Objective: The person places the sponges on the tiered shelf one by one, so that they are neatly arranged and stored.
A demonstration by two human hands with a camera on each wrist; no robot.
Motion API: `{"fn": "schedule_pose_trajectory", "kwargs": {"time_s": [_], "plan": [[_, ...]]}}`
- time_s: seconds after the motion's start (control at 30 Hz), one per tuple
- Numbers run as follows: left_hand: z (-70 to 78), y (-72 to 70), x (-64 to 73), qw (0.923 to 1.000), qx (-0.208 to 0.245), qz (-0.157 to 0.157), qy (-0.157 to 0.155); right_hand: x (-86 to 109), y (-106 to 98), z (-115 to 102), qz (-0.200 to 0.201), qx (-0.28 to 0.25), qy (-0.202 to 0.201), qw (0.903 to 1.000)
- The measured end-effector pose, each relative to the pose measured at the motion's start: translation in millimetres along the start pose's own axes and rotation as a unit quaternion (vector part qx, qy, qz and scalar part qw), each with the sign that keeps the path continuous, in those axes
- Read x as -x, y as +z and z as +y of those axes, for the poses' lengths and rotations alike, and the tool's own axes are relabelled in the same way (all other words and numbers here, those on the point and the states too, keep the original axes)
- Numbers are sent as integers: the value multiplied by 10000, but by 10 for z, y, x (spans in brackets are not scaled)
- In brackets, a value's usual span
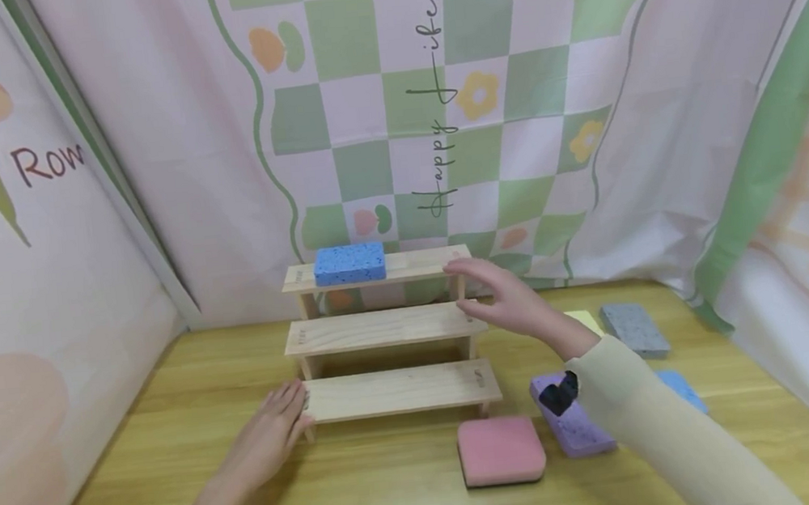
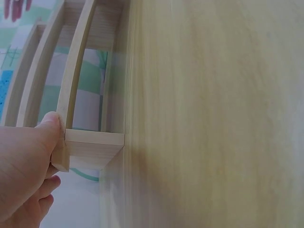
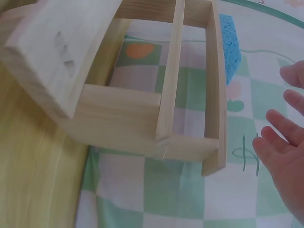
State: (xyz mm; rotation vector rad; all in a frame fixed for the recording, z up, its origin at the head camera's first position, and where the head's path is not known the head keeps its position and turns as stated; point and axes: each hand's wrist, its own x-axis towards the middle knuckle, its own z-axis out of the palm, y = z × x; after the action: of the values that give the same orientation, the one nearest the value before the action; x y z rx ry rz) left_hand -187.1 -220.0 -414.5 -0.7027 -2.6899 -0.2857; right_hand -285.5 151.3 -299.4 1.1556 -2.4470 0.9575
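Observation:
A three-step wooden display rack (image 1: 396, 391) stands on the table, with a speckled blue sponge (image 1: 349, 264) lying on the left part of its top step. My left hand (image 1: 265, 437) grips the left end of the lowest step. In the left wrist view its thumb (image 2: 50, 121) lies along the board's edge, with other fingers curled at the far side. Beside the right end of the upper steps is my right hand (image 1: 511, 295), fingers spread and holding nothing. The right wrist view shows those fingers (image 3: 282, 126) apart from the rack's end.
To the right of the rack lie a pink sponge (image 1: 500, 448), a purple sponge (image 1: 575, 431), a grey sponge (image 1: 635, 329) and a light blue piece (image 1: 681, 390). My right forearm partly covers a yellow piece (image 1: 584, 320). A patterned curtain (image 1: 424, 153) hangs close behind the rack.

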Motion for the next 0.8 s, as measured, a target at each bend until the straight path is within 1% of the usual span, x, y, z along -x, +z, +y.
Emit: {"fn": "schedule_pose_trajectory", "kwargs": {"time_s": [0.23,0.4,0.53,0.63,0.8], "plan": [[-2,15,2,10000,20,30,28,203,-70,59,207,-37,11,9998],[4,14,-6,9999,32,121,87,338,-109,133,324,-116,51,9994],[5,13,-9,9997,19,179,144,454,-141,192,429,35,296,9986],[-2,17,-6,9998,22,135,124,536,-169,228,496,157,463,9976],[-11,24,1,10000,44,43,42,654,-219,297,507,112,630,9967]]}}
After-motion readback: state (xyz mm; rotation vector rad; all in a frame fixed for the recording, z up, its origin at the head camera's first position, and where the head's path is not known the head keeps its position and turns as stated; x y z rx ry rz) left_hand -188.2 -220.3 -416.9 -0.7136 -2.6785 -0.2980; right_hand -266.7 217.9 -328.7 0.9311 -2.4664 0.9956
